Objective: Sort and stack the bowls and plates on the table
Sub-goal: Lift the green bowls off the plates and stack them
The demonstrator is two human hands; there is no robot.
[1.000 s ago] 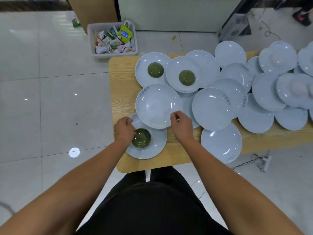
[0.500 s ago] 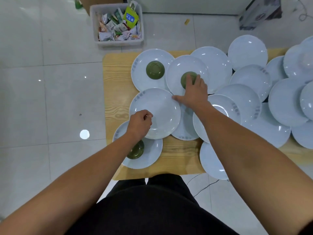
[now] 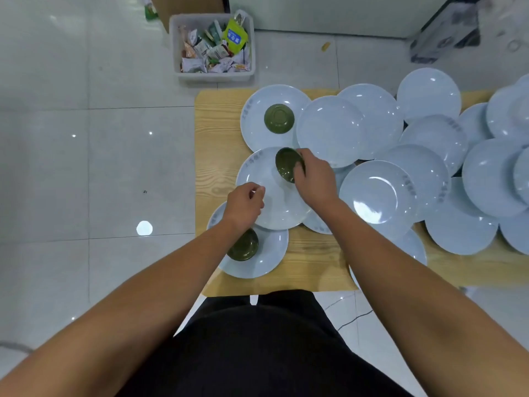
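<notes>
Right grip (image 3: 315, 181) clamped on green bowl (image 3: 286, 167); left grip (image 3: 243, 206) pinches plate (image 3: 274, 207) rim; overlapping plates (image 3: 378, 193) crowd table (image 3: 217, 133).

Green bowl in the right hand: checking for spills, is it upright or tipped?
Tipped: the right hand grips the small green ceramic bowl above a pale blue round plate, its mouth facing left, not up.

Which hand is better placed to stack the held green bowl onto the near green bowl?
Right. The right hand grips the green bowl, tilted above the middle plate. The left hand is at that plate's rim, its wrist above the near bowl.
</notes>
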